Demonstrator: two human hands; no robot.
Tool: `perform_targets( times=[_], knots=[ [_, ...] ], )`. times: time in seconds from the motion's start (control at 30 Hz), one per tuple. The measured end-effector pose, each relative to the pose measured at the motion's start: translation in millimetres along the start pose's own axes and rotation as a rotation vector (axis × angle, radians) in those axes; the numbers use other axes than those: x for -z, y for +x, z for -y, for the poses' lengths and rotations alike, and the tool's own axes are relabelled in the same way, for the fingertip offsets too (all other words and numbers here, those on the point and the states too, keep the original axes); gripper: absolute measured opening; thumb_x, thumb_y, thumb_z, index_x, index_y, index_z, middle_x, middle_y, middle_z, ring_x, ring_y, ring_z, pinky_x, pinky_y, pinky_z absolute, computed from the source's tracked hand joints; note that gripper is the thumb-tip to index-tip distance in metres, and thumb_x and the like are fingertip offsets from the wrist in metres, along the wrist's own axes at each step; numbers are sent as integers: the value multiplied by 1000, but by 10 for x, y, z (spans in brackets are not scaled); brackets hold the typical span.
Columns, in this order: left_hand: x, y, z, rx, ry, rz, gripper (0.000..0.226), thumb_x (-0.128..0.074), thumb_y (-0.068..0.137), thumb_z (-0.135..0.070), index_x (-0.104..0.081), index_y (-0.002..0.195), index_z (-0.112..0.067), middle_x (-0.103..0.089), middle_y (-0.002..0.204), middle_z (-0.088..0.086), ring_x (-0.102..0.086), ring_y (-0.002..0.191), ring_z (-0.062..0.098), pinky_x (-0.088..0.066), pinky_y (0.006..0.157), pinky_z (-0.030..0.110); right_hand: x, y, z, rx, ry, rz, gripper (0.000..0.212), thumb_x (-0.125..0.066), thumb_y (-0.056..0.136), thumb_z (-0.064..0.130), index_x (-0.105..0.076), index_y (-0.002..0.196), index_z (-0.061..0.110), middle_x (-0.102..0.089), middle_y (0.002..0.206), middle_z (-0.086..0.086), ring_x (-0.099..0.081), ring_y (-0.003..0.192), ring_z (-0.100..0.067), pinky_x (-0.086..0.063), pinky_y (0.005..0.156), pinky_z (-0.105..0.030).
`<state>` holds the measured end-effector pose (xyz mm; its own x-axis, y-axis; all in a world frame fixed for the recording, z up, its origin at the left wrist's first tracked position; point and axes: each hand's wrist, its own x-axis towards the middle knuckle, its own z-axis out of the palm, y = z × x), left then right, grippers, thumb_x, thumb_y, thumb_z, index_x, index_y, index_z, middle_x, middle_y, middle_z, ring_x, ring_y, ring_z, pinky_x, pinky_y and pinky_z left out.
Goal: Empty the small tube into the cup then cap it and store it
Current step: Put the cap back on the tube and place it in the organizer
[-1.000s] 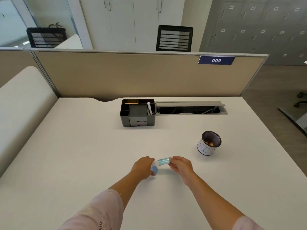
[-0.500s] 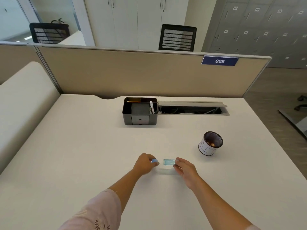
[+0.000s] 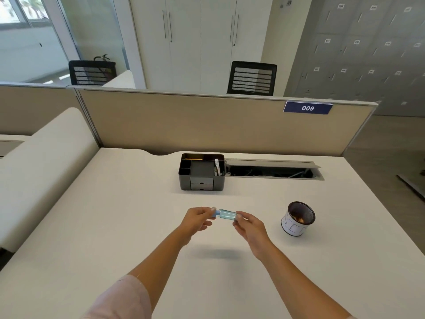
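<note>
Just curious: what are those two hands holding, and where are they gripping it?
A small clear tube, held above the desk: the right hand pinches its far end, the left hand pinches the blue cap end.

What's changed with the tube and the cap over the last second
The left hand brought the blue cap across onto the left end of the small tube; a second ago cap and tube were apart. The right hand kept hold of the tube's other end. The cup and the black organizer stayed put on the desk.
</note>
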<state>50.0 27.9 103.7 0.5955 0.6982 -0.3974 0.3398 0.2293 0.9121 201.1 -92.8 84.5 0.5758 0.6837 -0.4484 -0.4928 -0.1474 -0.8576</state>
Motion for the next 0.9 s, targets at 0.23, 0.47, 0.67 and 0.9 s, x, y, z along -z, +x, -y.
perform_targets(
  times=[0.23, 0.47, 0.67, 0.9],
  knots=[
    [62, -65, -90, -21, 25, -33, 41, -60, 91, -45, -69, 115, -14, -71, 97, -4, -65, 90, 12, -51, 73, 20, -135, -32, 86, 91, -126, 28, 17, -61, 93, 15, -66, 108, 11, -69, 101, -10, -68, 88, -17, -54, 85, -24],
    [137, -69, -162, -13, -56, -100, 48, -61, 86, -54, -71, 105, -11, -76, 94, 4, -70, 91, 17, -55, 74, 22, -234, -104, 168, 317, -325, 0, 19, -61, 92, 27, -67, 106, 15, -71, 96, -6, -71, 87, -17, -57, 79, -22],
    [123, -103, -276, -4, -136, -97, 29, -66, 84, -50, -69, 87, -21, -76, 88, 0, -72, 84, 13, -54, 68, 20, -270, -148, 227, 475, -381, -40, 14, -62, 91, 29, -67, 100, 18, -73, 89, -1, -72, 83, -16, -58, 80, -27],
    [164, -119, -317, -39, -137, -48, 40, -70, 83, -43, -72, 106, -11, -76, 96, 4, -72, 91, 15, -55, 77, 23, -282, -200, 303, 527, -484, -60, 24, -59, 92, 35, -68, 99, 13, -73, 81, -3, -71, 77, -14, -59, 73, -26]
  ],
)
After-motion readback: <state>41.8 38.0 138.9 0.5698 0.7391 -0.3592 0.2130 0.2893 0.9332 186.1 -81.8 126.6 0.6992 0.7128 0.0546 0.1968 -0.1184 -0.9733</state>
